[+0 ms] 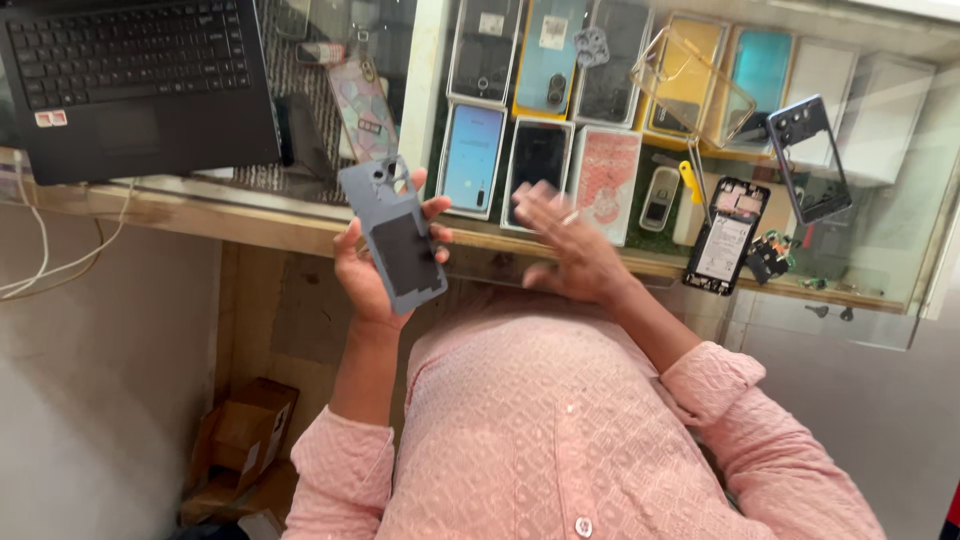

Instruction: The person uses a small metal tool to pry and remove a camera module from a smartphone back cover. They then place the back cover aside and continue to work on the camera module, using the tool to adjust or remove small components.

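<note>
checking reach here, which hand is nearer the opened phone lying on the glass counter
Right. The right hand hovers blurred over the counter edge, apart from the opened phone on its right. The left hand is farther left, holding a grey back cover.

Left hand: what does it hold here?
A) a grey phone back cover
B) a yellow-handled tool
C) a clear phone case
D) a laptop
A: the left hand grips a grey phone back cover, inner side up, while the yellow-handled tool and clear phone case lie on the glass counter.
</note>
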Action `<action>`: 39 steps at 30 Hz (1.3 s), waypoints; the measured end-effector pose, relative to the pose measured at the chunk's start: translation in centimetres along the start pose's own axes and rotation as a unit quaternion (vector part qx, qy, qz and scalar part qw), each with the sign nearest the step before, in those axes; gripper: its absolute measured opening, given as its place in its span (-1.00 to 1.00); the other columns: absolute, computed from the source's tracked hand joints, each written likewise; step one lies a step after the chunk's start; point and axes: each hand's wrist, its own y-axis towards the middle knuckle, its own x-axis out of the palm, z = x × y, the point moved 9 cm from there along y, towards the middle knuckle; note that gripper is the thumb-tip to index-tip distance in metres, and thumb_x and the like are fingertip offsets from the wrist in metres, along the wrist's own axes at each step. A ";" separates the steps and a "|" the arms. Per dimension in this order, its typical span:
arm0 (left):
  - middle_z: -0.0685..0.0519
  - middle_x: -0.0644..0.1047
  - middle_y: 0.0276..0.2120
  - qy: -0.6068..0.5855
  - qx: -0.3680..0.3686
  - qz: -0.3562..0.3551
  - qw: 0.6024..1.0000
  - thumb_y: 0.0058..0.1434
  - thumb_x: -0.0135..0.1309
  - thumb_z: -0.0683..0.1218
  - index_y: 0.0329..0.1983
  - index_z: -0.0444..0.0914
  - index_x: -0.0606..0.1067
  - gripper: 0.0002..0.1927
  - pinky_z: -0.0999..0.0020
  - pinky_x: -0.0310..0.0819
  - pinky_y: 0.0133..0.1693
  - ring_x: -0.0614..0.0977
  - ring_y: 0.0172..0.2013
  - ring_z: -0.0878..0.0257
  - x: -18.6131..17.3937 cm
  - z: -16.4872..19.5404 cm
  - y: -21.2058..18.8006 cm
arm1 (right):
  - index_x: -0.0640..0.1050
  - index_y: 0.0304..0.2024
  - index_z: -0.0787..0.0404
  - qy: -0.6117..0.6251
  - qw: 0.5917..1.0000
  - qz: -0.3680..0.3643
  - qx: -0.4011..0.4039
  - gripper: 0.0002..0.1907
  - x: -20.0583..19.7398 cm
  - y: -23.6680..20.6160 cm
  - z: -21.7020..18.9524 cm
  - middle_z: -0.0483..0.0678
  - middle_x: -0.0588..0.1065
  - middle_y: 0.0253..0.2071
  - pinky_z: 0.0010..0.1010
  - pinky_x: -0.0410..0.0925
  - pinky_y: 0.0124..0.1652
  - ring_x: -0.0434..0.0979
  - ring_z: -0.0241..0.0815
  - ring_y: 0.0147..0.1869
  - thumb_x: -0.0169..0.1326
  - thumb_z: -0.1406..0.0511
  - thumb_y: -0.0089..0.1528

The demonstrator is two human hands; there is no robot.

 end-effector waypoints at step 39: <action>-0.18 0.59 -0.12 0.834 0.273 0.106 0.468 -0.11 0.31 -0.14 0.10 -0.31 0.47 -0.38 0.04 0.44 -0.11 0.60 -0.13 -0.15 3.7 -1.0 8.6 | 0.60 -0.33 0.15 -0.246 0.833 0.397 0.297 -0.84 -12.4 -5.7 8.7 -0.01 0.49 -0.23 -0.07 0.28 -0.02 0.43 0.10 -0.01 0.34 0.26 0.21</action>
